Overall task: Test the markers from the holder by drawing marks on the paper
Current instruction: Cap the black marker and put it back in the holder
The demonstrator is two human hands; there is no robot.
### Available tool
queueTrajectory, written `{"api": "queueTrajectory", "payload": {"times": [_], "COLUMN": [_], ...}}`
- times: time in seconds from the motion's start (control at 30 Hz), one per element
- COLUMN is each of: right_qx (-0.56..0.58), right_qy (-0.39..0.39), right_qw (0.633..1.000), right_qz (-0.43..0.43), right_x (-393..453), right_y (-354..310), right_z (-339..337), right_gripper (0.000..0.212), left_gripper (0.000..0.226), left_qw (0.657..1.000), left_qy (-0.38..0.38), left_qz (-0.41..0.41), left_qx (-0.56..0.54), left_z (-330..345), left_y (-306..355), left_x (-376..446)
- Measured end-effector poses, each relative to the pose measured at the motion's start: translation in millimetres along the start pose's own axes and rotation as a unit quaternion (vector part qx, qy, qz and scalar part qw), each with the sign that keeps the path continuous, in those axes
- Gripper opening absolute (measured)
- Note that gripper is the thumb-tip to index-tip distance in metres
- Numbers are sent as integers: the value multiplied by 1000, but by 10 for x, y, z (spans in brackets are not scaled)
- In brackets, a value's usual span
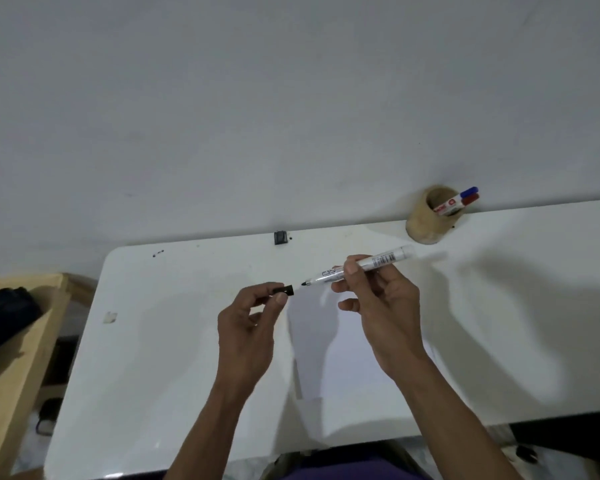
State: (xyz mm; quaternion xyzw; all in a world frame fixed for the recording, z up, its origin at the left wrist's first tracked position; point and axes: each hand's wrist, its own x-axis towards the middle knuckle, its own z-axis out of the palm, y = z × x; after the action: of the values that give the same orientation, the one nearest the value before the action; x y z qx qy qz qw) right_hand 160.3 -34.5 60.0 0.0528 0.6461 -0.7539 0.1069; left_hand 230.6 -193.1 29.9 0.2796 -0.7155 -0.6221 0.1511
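Observation:
My right hand (378,306) grips a white marker (378,263) with a black tip, held level above the table and pointing left. My left hand (253,320) pinches the marker's black cap (284,290) just off the tip, with a small gap between them. A white sheet of paper (347,358) lies on the table under and between my hands. At the back right stands a tan round holder (426,223) with a blue-capped marker (466,192) and a red-capped marker (468,199) leaning out of it.
The white table (153,341) ends against a pale wall. A small dark object (280,237) sits at the table's far edge. A wooden shelf (25,341) with a dark bundle stands left of the table.

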Motion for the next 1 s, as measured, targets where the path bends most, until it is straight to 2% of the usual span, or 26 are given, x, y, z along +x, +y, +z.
{"api": "queueTrajectory", "payload": {"times": [0.1,0.23,0.33,0.53,0.87,0.93,1.0], "right_qx": [-19,-28,-27,-24,75,111,69], "right_qy": [13,17,33,23,-12,-3,-12], "right_qw": [999,999,999,999,994,990,996], "right_qz": [-27,-19,-15,-1,80,87,62], "right_x": [-356,-409,-261,-240,-219,-78,116], "right_y": [-53,-32,-132,-123,-109,-201,-337], "right_z": [50,4,-189,-177,-365,-587,-892], "right_gripper": [10,14,17,23,27,21,5], "left_gripper": [10,10,12,12,13,15,14], "left_qw": [997,996,995,994,991,991,990], "left_qy": [-23,-28,-44,-69,-116,-125,-131], "left_qz": [-7,-15,-19,-17,-24,-22,-21], "left_qx": [-68,-89,-88,-82,-61,-53,-50], "left_z": [-112,8,309,368,292,394,582], "left_y": [43,75,177,253,238,279,357], "left_x": [-308,-371,-308,-288,-196,-105,-12]}}
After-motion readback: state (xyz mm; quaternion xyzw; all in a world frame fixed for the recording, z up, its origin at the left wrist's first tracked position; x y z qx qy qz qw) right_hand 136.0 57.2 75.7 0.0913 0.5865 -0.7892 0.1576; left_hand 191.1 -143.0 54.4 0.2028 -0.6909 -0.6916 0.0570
